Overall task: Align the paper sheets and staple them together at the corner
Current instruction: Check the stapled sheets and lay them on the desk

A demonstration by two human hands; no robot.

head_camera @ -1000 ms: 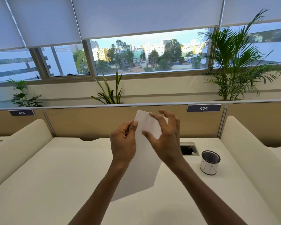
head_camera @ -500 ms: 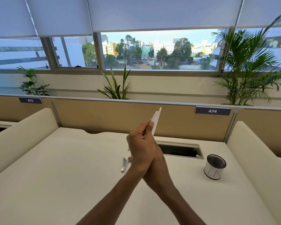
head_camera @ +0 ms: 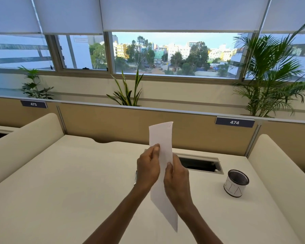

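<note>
Head view: both hands hold the paper sheets (head_camera: 161, 141) upright above the table (head_camera: 63, 182). Left hand (head_camera: 147, 167) and right hand (head_camera: 176, 180) each pinch a long edge mid-height, probably to square the edges before stapling.

Paper sheets (head_camera: 161, 138): white, I saw them as one stack | pose: raised above the desk, on end, seen narrow, top edge far, bottom corner near | hold: pinched mid-height from left and right.
</note>
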